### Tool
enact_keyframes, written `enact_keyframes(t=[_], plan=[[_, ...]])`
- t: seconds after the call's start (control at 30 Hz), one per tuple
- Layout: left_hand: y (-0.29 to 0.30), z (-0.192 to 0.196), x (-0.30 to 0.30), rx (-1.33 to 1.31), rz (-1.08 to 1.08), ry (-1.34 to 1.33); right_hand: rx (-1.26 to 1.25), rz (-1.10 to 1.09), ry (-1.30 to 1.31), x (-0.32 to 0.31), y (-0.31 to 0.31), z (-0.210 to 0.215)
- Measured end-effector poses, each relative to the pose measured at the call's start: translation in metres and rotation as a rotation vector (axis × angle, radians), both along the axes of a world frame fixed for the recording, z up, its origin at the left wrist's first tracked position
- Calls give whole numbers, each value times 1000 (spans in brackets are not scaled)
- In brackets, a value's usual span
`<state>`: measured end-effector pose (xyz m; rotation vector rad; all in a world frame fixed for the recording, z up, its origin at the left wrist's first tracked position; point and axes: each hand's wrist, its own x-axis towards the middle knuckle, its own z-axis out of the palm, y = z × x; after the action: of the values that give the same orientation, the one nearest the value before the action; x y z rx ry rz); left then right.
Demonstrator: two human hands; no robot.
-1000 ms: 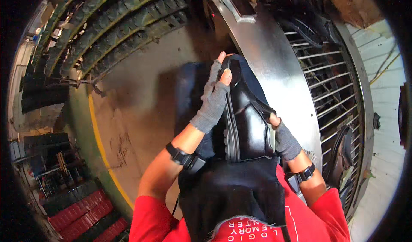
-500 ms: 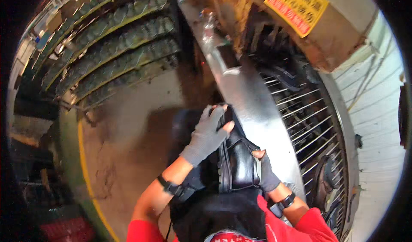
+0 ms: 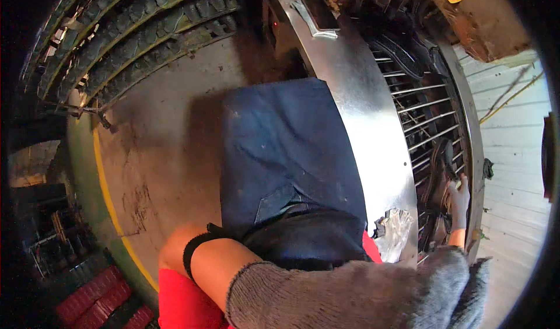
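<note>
My left forearm crosses the lower part of the picture, very close. My left hand [image 3: 356, 294], in a grey knitted glove, reaches to the lower right; its fingers are hidden or cut off, so what it holds does not show. At the right, my right hand [image 3: 458, 203], in a light grey glove, reaches over the barred rack [image 3: 424, 118]. Its thumb and fingertips close at the end of a dark shoe [image 3: 437, 168] lying on the bars. Dark blue cloth [image 3: 289, 136] covers my lap, with no shoe visible on it.
A shiny metal ledge [image 3: 364, 119] runs between my lap and the rack. On it lie a phone [image 3: 321, 14] and crumpled clear plastic [image 3: 395, 233]. More dark shoes [image 3: 399, 53] fill the rack. Tiered shelves [image 3: 146, 28] stand far left, and red crates [image 3: 96, 300] lower left.
The black shoe held in both hands over my lap has gone from view. My left arm has swung across to the right, and my right hand has moved out to the rack. The view has shifted.
</note>
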<state>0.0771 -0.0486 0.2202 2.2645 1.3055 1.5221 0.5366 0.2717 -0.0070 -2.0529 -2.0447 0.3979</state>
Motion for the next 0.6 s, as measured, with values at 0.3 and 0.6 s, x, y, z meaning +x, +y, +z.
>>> enact_keyframes(t=[0.3, 0.6], plan=[[51, -89, -69, -330, 131, -214, 359, 892, -52, -278, -66, -60], [28, -260, -61, -884, 307, -252, 518, 473, 51, -329, 131, -71]])
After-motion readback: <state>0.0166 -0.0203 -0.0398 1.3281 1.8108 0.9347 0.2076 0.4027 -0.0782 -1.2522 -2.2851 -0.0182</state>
